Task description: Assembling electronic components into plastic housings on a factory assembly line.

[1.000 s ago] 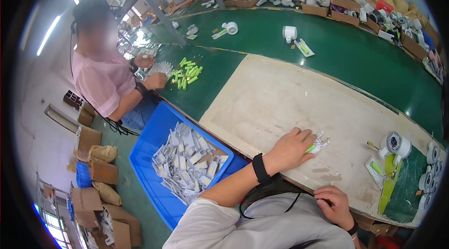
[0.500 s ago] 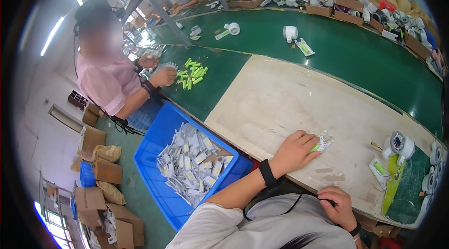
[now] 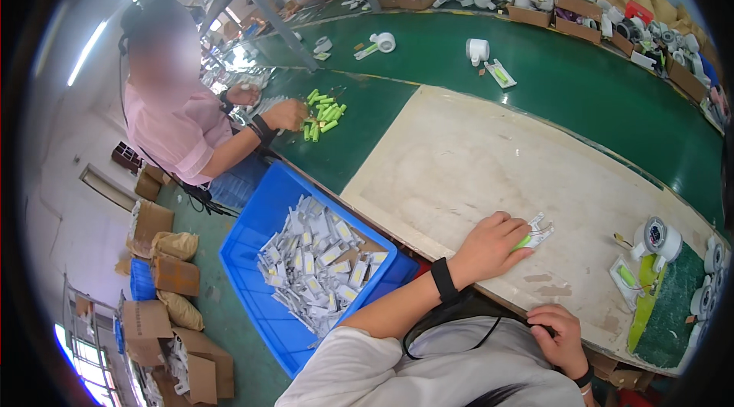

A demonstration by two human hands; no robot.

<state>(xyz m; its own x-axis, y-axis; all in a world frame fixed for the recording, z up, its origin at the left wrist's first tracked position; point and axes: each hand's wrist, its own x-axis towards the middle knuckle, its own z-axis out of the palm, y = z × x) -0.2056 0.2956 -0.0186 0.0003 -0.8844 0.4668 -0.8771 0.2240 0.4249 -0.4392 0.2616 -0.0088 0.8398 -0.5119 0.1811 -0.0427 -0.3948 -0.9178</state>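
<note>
My left hand (image 3: 493, 250) lies over a white plastic part (image 3: 541, 229) on the pale board, its fingers closed on it. A green battery cell (image 3: 524, 241) shows beside the fingertips, and thin wires run at the part's far end. Most of the part's near side is hidden by the hand. At the table's front edge rests my right hand (image 3: 560, 336), fingers loosely bent, a gap between thumb and forefinger, nothing seen in it. To its right lies another white part with a green cell (image 3: 627, 277), wired near a round white fan-like housing (image 3: 659, 239).
A blue bin (image 3: 256, 223) full of white parts stands left of the pale board (image 3: 451, 147). Beyond, a co-worker in pink (image 3: 172, 124) reaches to a pile of green cells (image 3: 325, 114). White housings (image 3: 699, 300) line the right edge. Loose parts sit on the green table (image 3: 428, 47).
The whole view has shifted slightly. The co-worker's hand has moved closer to the green cells. My left hand stays on the white part, and my right hand keeps its place at the edge.
</note>
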